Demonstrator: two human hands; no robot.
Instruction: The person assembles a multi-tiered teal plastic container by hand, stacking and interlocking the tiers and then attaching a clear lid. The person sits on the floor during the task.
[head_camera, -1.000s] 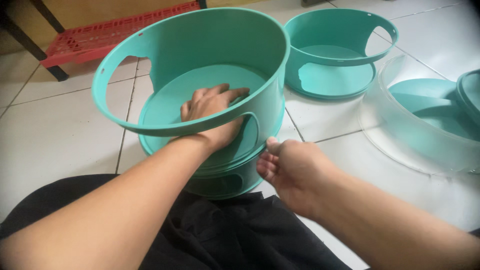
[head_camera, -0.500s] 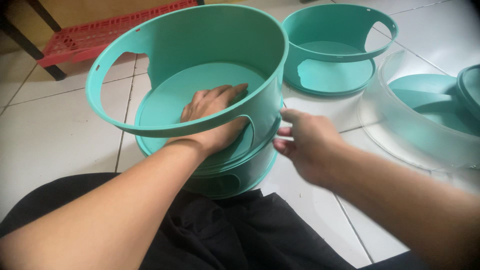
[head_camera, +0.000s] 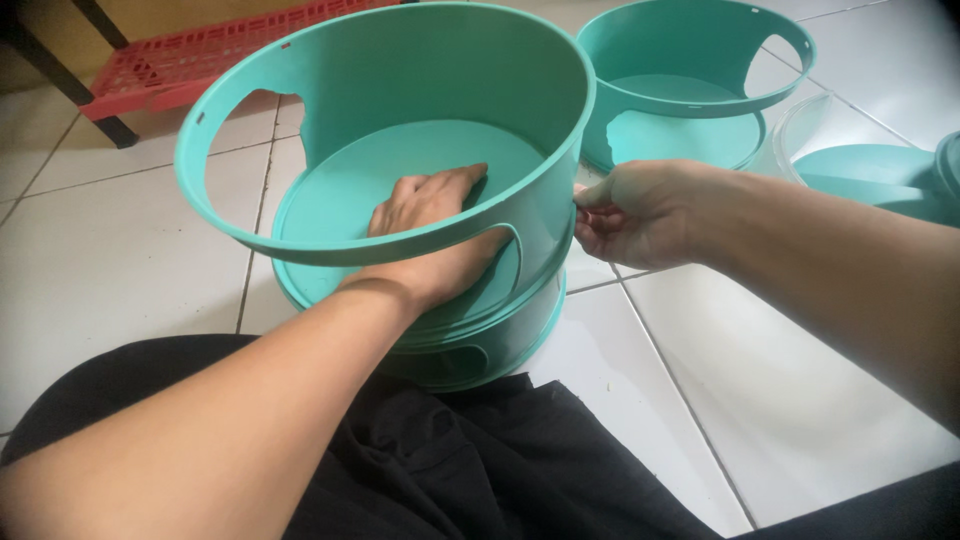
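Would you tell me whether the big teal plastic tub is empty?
Empty of goods: only the left hand lies flat on the teal plastic tub floor.

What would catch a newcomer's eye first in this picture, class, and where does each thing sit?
First, the big teal plastic tub section at centre, stacked on a matching lower tier against the person's lap. The left hand reaches through a side cut-out and lies flat on its floor, while the right hand grips its right edge. Behind, upper right, stands another teal tub section on the white tiled floor, with a red plastic crate at upper left.
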